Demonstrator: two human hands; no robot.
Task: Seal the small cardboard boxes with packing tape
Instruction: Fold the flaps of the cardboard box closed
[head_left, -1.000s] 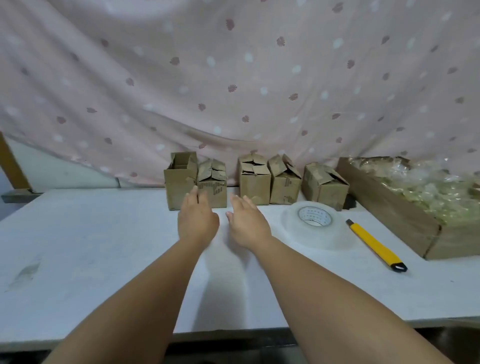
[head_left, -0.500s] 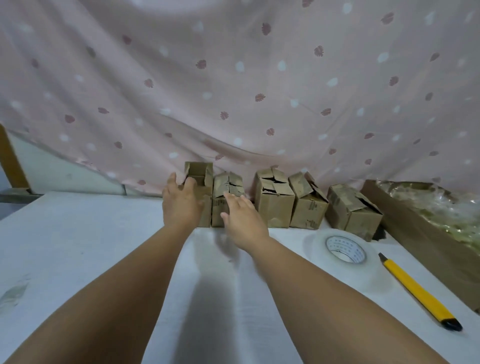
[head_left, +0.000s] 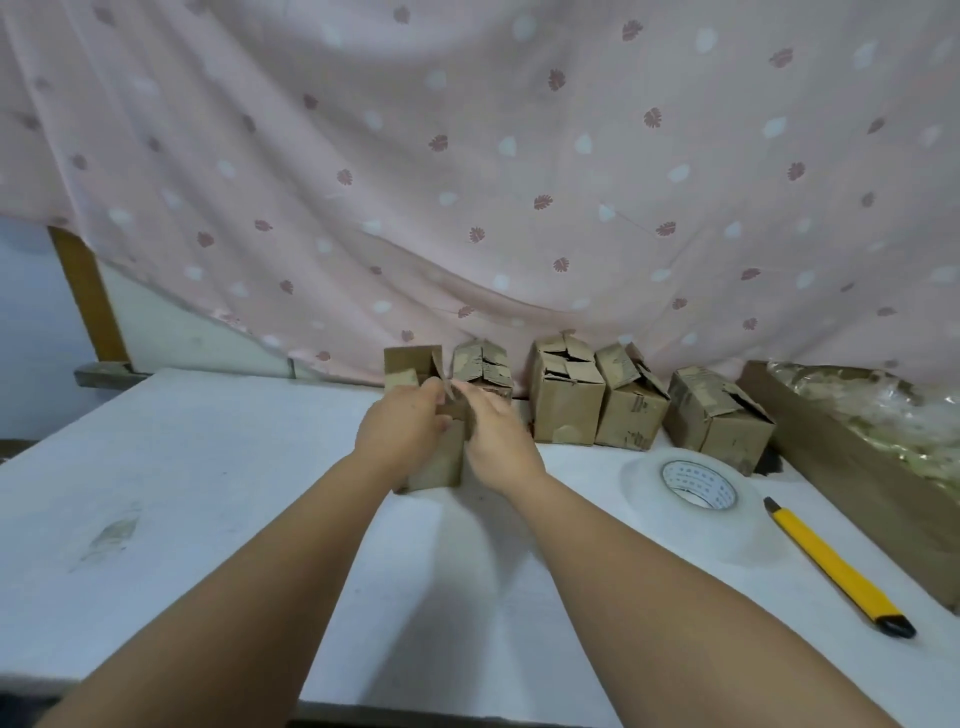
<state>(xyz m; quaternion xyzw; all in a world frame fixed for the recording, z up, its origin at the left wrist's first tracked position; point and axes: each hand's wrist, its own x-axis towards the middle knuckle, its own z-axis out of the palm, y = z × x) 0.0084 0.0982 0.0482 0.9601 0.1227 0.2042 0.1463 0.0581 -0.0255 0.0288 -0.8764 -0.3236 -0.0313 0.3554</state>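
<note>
At the centre of the frame, on the white table (head_left: 208, 493), both hands hold 1 small cardboard box (head_left: 436, 467): the left hand (head_left: 400, 431) and the right hand (head_left: 498, 441) curl their fingers round its top flaps. 4 more boxes (head_left: 566, 410) stand in a row just right of it, before the pink curtain (head_left: 467, 182). Right of the hands lie a tape roll (head_left: 698, 486) and a yellow knife (head_left: 836, 566)

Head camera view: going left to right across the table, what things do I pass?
Wooden post → held box → upright box → tape roll → yellow knife
</note>
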